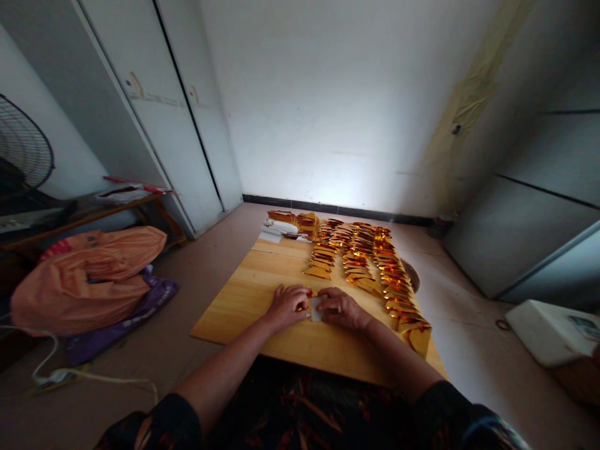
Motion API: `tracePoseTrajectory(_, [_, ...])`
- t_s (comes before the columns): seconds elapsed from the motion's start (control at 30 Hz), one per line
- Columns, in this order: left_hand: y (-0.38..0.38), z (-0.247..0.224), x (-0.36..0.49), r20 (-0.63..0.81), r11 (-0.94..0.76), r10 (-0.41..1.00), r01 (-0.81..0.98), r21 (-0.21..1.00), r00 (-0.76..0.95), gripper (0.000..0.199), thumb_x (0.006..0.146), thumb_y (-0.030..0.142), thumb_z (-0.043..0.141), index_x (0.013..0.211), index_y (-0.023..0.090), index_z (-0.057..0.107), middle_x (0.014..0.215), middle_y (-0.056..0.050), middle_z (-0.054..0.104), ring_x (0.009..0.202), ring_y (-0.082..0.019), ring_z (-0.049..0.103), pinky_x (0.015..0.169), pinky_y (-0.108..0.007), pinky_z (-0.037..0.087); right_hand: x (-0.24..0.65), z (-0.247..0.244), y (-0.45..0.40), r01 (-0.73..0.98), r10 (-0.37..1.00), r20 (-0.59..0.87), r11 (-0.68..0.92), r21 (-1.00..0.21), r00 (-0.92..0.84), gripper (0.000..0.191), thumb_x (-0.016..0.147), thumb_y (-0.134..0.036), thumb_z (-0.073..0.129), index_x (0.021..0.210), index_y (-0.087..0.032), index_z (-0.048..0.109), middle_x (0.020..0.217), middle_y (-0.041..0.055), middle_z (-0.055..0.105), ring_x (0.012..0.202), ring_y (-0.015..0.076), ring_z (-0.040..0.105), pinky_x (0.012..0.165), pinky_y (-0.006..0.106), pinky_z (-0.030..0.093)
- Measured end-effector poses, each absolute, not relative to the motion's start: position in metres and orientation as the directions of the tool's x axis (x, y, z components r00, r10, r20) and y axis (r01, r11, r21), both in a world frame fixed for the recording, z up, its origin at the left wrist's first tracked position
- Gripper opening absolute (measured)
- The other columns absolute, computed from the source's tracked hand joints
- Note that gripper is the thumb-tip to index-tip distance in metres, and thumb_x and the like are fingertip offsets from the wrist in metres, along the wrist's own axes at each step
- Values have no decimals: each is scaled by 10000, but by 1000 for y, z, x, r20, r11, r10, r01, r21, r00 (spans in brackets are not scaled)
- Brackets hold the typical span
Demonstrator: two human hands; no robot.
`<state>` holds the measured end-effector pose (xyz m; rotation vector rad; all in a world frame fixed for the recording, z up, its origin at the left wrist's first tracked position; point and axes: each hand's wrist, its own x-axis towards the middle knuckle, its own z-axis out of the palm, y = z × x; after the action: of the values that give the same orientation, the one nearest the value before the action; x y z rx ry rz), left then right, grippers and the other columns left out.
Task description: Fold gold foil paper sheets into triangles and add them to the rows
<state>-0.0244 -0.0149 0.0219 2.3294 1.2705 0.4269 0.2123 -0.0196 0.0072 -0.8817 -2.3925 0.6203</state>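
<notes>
A small sheet of gold foil paper (316,310) lies on the wooden board (234,306) with its pale side up, a strip of gold showing along its left and top edges. At that left edge, my left hand (288,307) is closed, its fingers curled on the paper. My right hand (344,308) has bent fingers pressed on the sheet's right part and covers that side. Beyond my hands stand rows of folded gold foil pieces (360,244), with the longest row (394,281) down the board's right side.
At the board's far left corner lie a white wrapper (281,226) and a stack of gold paper (307,224). An orange bag (89,275) and a purple bag (126,325) are on the left, near a fan (23,144). A white box (553,331) stands at right.
</notes>
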Motion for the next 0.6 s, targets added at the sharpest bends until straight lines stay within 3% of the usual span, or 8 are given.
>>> tracePoseTrajectory(0.13, [-15,22,-25,59,-477,847,705,524,529,94,749,293,662,791,233,604,1315,-15,589,1277,-262,441,1069,-545,172,214,0,-19,476,691,341,701,-531,-637,291,783,-351,697,1046,-229,723,1200,111,571,1077,240,560,914,377,466])
tracePoseTrajectory(0.27, [-16,25,-24,55,-474,848,710,521,527,84,752,295,652,781,230,608,1296,-17,600,1268,-258,449,1075,-531,179,205,-3,-16,492,702,369,700,-518,-610,180,790,-333,691,934,-244,750,1062,84,612,940,209,602,834,343,490])
tracePoseTrajectory(0.4, [-17,26,-23,66,-486,845,710,510,531,72,756,290,645,785,232,615,1279,-21,609,1251,-246,462,1077,-502,194,197,4,-20,473,713,367,683,-556,-598,122,824,-268,643,876,-240,750,1016,62,605,869,164,620,777,278,494])
tracePoseTrajectory(0.6, [-15,24,-22,58,-482,846,714,508,530,99,753,312,658,797,234,615,1284,-6,608,1258,-254,458,1075,-499,195,191,11,-28,360,711,389,658,-661,-586,126,840,-205,596,823,-209,721,998,64,610,896,158,624,787,266,504])
